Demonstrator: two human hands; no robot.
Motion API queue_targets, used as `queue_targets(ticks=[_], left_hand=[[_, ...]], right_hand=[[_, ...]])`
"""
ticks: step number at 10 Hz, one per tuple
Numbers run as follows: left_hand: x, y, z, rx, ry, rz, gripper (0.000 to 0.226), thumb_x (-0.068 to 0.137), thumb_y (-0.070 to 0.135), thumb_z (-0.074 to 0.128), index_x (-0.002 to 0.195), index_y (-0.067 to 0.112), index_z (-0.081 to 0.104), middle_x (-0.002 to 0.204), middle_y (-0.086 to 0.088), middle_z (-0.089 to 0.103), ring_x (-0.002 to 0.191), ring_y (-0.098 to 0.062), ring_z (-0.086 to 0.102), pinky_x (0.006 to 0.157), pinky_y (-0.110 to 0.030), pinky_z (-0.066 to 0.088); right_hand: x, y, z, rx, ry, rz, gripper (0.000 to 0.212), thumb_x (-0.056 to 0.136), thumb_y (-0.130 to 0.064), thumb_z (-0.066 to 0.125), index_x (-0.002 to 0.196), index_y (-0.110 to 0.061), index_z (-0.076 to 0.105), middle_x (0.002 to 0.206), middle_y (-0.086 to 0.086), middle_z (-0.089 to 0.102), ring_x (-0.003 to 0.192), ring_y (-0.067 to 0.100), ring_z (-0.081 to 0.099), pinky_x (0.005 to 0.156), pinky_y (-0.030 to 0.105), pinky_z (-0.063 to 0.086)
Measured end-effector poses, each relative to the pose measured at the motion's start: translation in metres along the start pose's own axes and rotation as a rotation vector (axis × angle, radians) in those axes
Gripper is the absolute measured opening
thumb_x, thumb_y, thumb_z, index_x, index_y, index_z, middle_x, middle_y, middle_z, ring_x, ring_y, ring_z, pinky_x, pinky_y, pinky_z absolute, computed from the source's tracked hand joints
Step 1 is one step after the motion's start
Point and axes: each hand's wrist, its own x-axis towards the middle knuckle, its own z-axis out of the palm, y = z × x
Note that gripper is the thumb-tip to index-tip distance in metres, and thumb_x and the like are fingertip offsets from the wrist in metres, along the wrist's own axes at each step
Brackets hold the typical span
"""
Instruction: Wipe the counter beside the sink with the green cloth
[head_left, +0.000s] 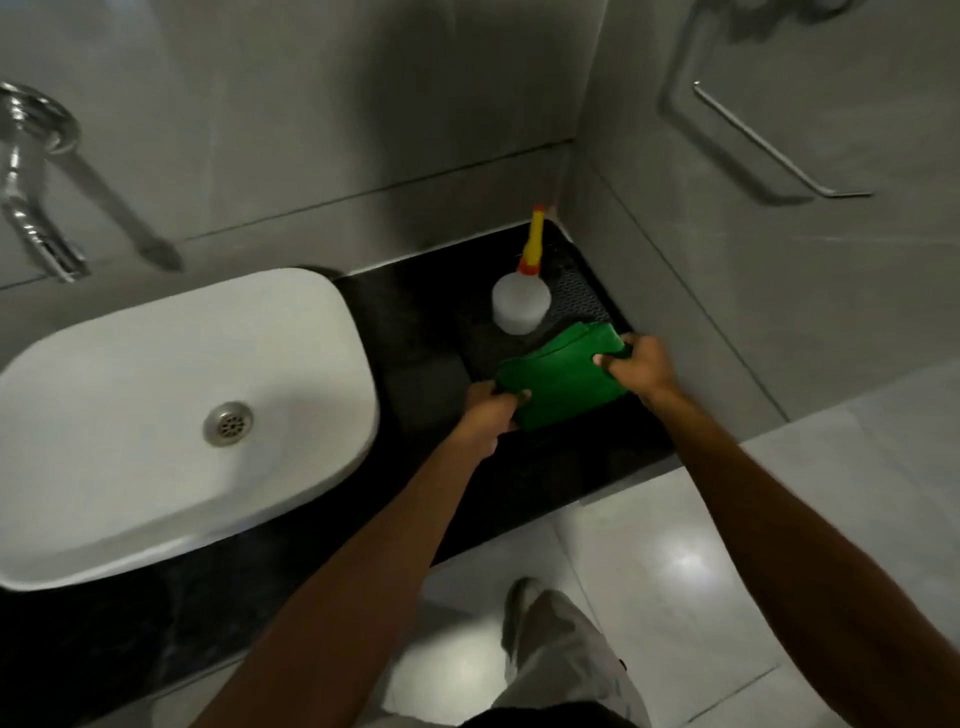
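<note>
- A white sink (176, 415) sits on the black tabletop (415, 322); a chrome tap (31, 197) juts from the wall above it.
- A white bottle (521, 304) with a yellow nozzle stands in the far right corner, just beyond the cloth (561, 379), beside a patch of mesh mat (576, 299).
- A towel rail (769, 145) is fixed to the right wall.
- The green cloth lies folded on the tabletop right of the sink, near the wall.
- Both arms reach forward. The left hand (491, 413) pinches the cloth's near left corner; the right hand (641, 366) grips its right edge, thumb on top.
</note>
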Motion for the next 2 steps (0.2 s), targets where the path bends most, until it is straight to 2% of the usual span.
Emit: queue_targets(ticks=[1,2], left_hand=[[0.008,0.0,0.01,0.299,0.212,0.079,0.021,0.099,0.009,0.066,0.107,-0.01,0.068,0.126,-0.029,0.068,0.119,-0.044,0.066,0.096,-0.044,0.058],[-0.012,0.009,0.01,0.438,0.407,0.298,0.026,0.099,0.017,0.065,0.117,-0.002,0.069,0.125,-0.024,0.071,0.119,-0.039,0.067,0.093,-0.038,0.056]], right_hand=[[0.011,0.002,-0.007,-0.225,-0.066,0.01,0.043,0.096,-0.023,0.072,0.129,0.004,0.066,0.128,0.027,0.069,0.118,0.042,0.067,0.1,0.047,0.057],[0.003,-0.01,-0.009,-0.298,0.041,-0.155,0.043,0.098,-0.027,0.068,0.132,0.0,0.064,0.132,0.024,0.065,0.12,0.042,0.064,0.099,0.047,0.056]])
